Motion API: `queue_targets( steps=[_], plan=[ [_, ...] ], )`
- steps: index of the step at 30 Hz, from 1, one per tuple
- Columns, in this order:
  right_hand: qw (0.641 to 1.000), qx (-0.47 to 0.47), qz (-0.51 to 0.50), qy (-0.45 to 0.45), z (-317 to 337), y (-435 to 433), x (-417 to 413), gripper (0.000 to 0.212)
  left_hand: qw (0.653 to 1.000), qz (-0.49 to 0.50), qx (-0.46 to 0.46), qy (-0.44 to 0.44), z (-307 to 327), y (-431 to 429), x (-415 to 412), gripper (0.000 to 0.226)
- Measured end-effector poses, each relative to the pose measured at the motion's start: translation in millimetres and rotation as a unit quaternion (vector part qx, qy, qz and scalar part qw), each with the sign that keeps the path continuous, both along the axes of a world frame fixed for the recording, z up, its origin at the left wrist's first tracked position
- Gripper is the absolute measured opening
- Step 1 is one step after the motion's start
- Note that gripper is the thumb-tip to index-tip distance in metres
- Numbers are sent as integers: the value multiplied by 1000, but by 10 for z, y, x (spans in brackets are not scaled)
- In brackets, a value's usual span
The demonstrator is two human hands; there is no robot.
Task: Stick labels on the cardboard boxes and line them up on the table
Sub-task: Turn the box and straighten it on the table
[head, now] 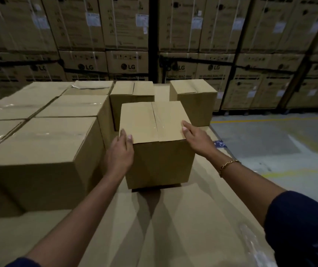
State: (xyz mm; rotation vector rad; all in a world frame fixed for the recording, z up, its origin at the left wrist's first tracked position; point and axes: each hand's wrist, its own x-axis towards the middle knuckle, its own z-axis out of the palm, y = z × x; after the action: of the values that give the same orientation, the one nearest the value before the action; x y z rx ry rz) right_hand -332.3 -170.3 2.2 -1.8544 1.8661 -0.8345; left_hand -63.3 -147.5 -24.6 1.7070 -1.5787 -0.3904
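Note:
A small cardboard box with a taped top seam stands on the cardboard-covered table in the middle of the view. My left hand lies against its left side, with the thumb on the top near the corner. My right hand lies against its right side, fingers straight, with the thumb tip on the top edge. The fingers on the box's side walls are mostly hidden. No label shows on the faces I see. Two more small boxes stand behind it.
Several larger taped boxes fill the table's left half, close to my left forearm. A small blue printed item lies at the table's right edge. Clear wrap lies at the near right. Concrete floor is on the right. Stacked cartons line the back.

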Motion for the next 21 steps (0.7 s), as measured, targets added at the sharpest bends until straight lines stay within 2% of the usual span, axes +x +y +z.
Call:
queue_targets(
  steps=[8,12,17,21],
  plan=[
    [999,21,-22,-12,-24,1465,-158,50,1000,-2,28,3,-95,1450,-207,61],
    [998,42,-22,-36,-122,1965,-308,49,998,-25,42,-33,-180,1991,-262,66],
    [998,40,-12,-49,-225,2276,-340,50,998,-11,42,-53,-238,2317,-280,63],
    [997,61,-16,-43,-149,2340,-290,52,997,-38,54,-36,-196,2309,-217,62]
  ],
)
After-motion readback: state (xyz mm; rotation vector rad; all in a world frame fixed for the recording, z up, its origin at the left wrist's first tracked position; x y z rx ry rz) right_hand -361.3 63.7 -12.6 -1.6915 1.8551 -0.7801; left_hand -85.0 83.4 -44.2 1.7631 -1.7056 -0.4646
